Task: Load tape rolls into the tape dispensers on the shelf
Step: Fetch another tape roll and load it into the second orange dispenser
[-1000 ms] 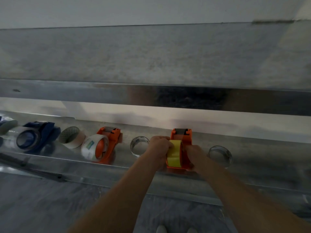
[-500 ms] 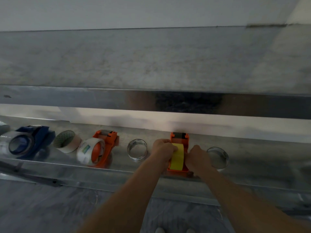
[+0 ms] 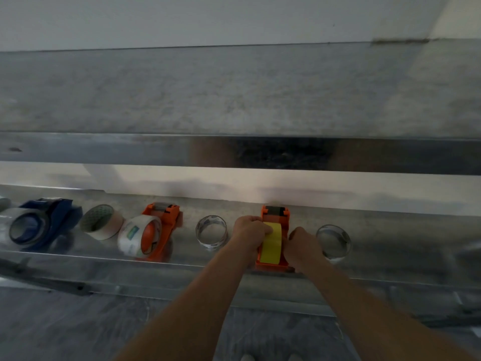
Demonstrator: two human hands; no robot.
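Observation:
An orange tape dispenser stands on the metal shelf with a yellow tape roll sitting in it. My left hand grips the roll's left side, thumb on the yellow face. My right hand is curled against the dispenser's right side, beside the roll. A clear tape roll lies just left of my hands and another clear roll just right. Further left are a second orange dispenser holding a clear roll, a beige roll and a blue dispenser holding a clear roll.
An upper shelf overhangs the working shelf, its front lip low above the dispensers. The lower shelf has a raised front edge. A grey floor lies below, with shoe tips at the bottom.
The yellow roll has settled lower into the orange dispenser. Both hands stay on it, my left thumb now on the roll's face.

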